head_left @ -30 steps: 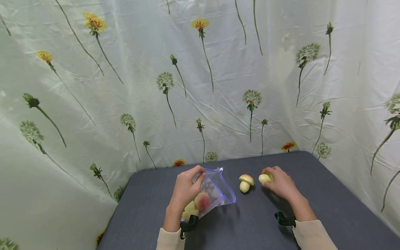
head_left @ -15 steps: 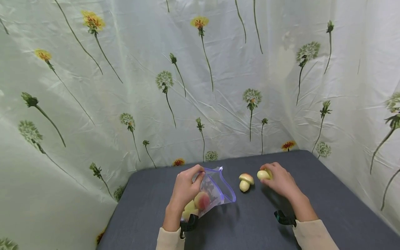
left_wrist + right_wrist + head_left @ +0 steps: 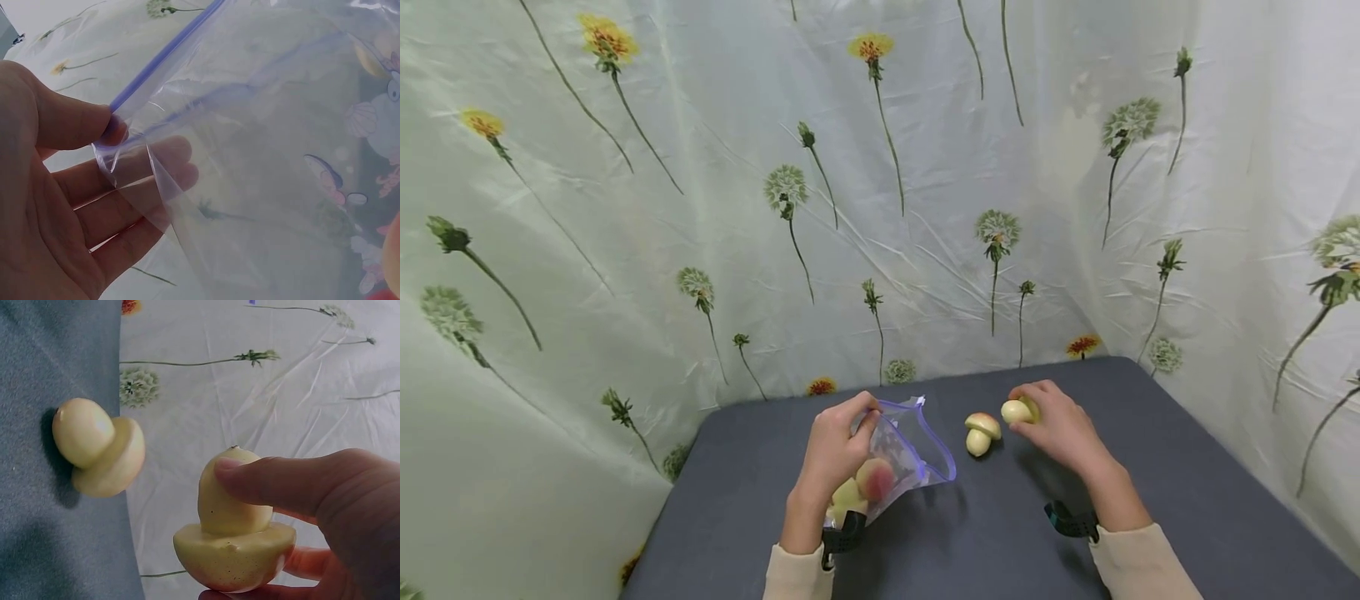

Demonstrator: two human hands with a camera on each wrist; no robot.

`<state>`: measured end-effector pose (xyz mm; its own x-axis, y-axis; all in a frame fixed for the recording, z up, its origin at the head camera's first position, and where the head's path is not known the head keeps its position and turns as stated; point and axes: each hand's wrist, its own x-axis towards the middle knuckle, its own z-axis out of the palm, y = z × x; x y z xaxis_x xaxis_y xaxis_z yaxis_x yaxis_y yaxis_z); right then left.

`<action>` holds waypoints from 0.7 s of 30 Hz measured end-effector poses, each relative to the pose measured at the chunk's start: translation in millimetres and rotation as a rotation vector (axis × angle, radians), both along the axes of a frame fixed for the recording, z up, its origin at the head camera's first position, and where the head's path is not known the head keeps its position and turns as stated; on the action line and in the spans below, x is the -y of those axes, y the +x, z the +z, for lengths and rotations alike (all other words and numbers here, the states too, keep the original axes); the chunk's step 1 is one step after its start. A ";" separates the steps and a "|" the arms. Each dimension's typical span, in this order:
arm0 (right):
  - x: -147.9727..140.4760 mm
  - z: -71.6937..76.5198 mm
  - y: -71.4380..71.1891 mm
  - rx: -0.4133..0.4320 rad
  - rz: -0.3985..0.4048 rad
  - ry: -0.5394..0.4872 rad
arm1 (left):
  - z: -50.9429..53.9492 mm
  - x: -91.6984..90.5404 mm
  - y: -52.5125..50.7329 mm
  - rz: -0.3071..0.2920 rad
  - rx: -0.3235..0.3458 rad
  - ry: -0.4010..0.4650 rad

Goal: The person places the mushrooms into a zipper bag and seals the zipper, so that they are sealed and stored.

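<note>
My left hand [image 3: 835,446] pinches the rim of a clear zip bag [image 3: 901,446] with a purple closure, thumb against forefinger. The bag's mouth gapes toward the right. Inside lie a peach-like fruit [image 3: 875,479] with a red blush and pale yellow pieces [image 3: 847,497], partly hidden by the wrist. Between the hands, a toy mushroom [image 3: 979,433] with a pale stem and reddish-topped cap lies on the table. My right hand [image 3: 1060,425] grips a second mushroom [image 3: 234,550], its thumb pressed on the stem in the right wrist view.
A dark grey table [image 3: 985,533] carries everything. Behind it and at the left and right hangs a pale curtain [image 3: 925,275] printed with dandelions, meeting the table's back edge. Dark wrist straps [image 3: 1070,521] sit on both wrists.
My right hand has moved left with its mushroom, nearer to the one on the table. The left hand still holds the bag. The head view has shifted slightly.
</note>
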<state>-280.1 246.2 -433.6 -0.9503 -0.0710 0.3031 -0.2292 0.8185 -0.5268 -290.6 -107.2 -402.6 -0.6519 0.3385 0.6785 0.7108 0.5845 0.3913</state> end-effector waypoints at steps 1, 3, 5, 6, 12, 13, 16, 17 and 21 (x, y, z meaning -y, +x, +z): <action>1.8 1.1 -0.5 -0.007 0.002 0.000 | 0.6 1.0 0.0 0.002 0.001 0.001; 4.8 2.9 -1.2 -0.017 0.004 0.005 | 1.4 2.1 -0.4 -0.002 0.005 0.000; 7.7 4.8 -1.3 -0.022 0.007 0.005 | 1.5 2.0 -1.1 -0.010 0.006 -0.004; 8.9 5.5 -1.5 -0.024 0.009 0.006 | 1.5 1.7 -1.3 -0.013 0.007 -0.007; 16.9 9.3 0.4 -0.006 0.016 -0.006 | 0.4 -1.0 -1.5 -0.007 0.020 -0.023; 18.4 9.9 1.2 -0.003 0.015 -0.009 | 0.2 -1.2 -1.2 -0.006 0.024 -0.023; 22.7 10.7 3.1 -0.002 0.020 -0.016 | -0.5 -1.5 -0.7 -0.006 0.032 -0.024; 24.4 11.2 3.9 -0.005 0.025 -0.019 | -0.6 -1.4 -0.5 -0.005 0.035 -0.023; 31.5 13.5 6.2 -0.033 0.044 -0.038 | -0.7 0.0 -0.7 -0.003 0.051 -0.008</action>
<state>-273.9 214.7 -420.1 -0.9359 -0.1005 0.3376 -0.2825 0.7868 -0.5488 -291.3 -107.2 -403.3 -0.6841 0.3458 0.6422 0.6922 0.5852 0.4223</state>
